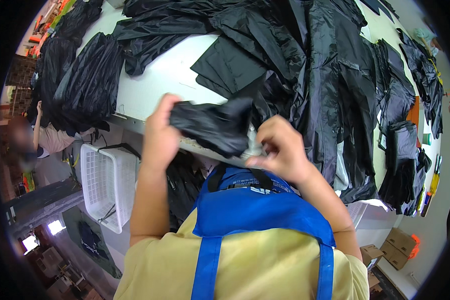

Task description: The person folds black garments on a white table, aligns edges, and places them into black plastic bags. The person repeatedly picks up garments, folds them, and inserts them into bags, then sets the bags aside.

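Observation:
A bunched piece of shiny black fabric [210, 125] is held up in front of my chest, over the table's near edge. My left hand [161, 136] grips its left end, thumb side up. At the fabric's right end my right hand [284, 149] has its fingers closed on a small silvery-grey thing [253, 144], too blurred to name. Just beyond the hands, flat black fabric panels [230, 65] lie on the white table [160, 75]. A long black garment piece [322, 100] is spread to the right of my right hand.
Gathered black fabric bundles [87, 75] hang over the table's left edge. A white plastic basket [107, 187] stands below left, near another person [55, 137]. Folded black pieces [401, 150] lie at the right edge, with cardboard boxes [397, 247] on the lower right.

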`<state>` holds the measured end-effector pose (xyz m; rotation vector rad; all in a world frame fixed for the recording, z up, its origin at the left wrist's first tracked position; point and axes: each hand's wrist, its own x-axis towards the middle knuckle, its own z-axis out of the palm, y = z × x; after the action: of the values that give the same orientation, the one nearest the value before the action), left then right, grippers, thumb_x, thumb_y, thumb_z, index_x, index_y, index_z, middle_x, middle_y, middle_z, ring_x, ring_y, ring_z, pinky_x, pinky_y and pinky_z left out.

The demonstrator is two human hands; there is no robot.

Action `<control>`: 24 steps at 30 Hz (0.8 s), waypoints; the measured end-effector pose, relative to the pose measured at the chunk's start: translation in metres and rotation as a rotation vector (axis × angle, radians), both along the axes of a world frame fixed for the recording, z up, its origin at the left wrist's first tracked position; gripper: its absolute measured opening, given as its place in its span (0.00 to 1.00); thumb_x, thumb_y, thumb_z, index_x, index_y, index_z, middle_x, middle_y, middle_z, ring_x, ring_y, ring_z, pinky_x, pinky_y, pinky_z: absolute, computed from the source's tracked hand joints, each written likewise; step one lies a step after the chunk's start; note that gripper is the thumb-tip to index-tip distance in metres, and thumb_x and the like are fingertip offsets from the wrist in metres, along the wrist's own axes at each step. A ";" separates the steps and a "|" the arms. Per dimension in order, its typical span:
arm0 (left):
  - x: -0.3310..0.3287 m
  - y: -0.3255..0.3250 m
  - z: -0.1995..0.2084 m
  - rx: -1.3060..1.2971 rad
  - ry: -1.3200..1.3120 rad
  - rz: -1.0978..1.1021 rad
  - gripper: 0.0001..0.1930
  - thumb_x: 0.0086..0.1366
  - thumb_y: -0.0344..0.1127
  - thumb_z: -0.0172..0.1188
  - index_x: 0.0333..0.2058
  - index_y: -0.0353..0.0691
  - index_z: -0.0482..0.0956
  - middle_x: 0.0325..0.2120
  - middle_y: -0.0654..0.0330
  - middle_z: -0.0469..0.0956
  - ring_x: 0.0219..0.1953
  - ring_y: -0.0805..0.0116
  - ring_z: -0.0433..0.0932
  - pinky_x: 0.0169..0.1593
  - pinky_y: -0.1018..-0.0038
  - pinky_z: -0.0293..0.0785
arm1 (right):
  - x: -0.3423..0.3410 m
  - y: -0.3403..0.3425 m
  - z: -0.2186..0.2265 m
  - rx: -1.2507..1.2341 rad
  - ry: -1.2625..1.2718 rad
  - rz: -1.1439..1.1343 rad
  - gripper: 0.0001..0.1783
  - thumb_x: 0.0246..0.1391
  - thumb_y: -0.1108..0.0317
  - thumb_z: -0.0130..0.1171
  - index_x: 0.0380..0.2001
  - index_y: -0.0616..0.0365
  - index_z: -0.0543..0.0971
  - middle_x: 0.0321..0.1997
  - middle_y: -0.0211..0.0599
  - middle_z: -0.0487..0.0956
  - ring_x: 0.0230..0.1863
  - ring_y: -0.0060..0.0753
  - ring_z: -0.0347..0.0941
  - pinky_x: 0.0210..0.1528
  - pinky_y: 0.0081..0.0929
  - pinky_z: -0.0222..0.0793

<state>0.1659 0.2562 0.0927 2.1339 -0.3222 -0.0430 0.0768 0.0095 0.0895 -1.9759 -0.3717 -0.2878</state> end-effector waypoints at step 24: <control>0.087 -0.214 -0.143 -0.485 0.984 0.085 0.27 0.62 0.44 0.61 0.54 0.35 0.65 0.50 0.46 0.68 0.46 0.56 0.72 0.47 0.63 0.74 | 0.045 -0.198 -0.176 -0.182 0.645 -1.089 0.28 0.49 0.55 0.63 0.48 0.62 0.73 0.42 0.46 0.80 0.46 0.46 0.74 0.49 0.35 0.68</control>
<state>0.2526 0.0420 -0.0500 1.4248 0.3149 -0.8425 0.1213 -0.1886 -0.0864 -2.1446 1.1564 -0.2672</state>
